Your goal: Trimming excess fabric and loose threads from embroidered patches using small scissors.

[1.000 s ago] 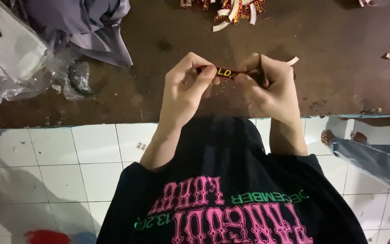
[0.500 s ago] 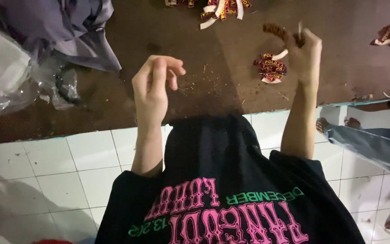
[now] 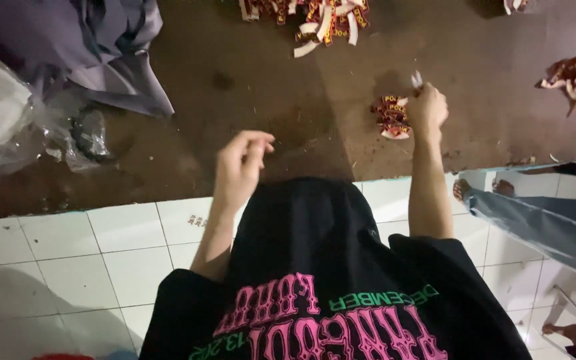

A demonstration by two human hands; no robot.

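Up front, the right hand [image 3: 427, 108] pinches a small pale strip [image 3: 417, 79] just beside a little pile of red-and-yellow labels [image 3: 389, 117] on the brown tabletop [image 3: 288, 107]; the left hand [image 3: 240, 167] hovers empty, fingers loosely curled.

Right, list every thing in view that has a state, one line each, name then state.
left hand: raised above the dark surface, fingers curled, empty.
right hand: closed on a small pale strip, beside the small pile of labels.
small pile of labels: heaped on the dark surface.
far pile of labels: scattered loose.
clear plastic bag: crumpled.
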